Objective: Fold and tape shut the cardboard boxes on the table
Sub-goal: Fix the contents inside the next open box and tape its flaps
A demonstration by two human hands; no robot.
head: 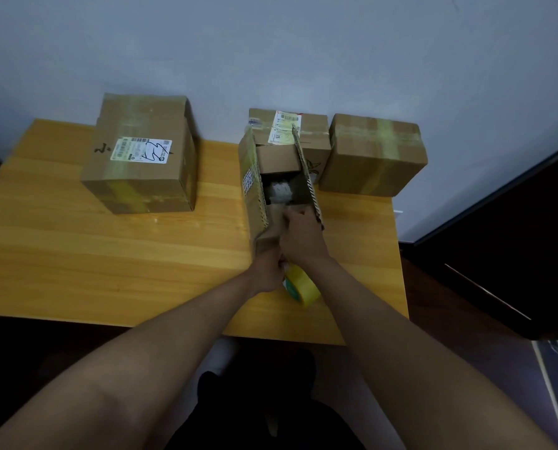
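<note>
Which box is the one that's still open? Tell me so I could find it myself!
Look at the yellow wooden table against the grey wall. Four cardboard boxes stand on it; the open box is the one nearest the front edge, right where both hands meet. Unlike the taped-up boxes around it, its side flaps stand up and something white shows inside.

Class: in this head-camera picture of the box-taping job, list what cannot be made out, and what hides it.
- Tape roll: partly hidden by both hands.
- White contents of the open box: in shadow, unidentifiable.
- Label text: too small.
- Left hand fingers: covered by the right hand.
</note>
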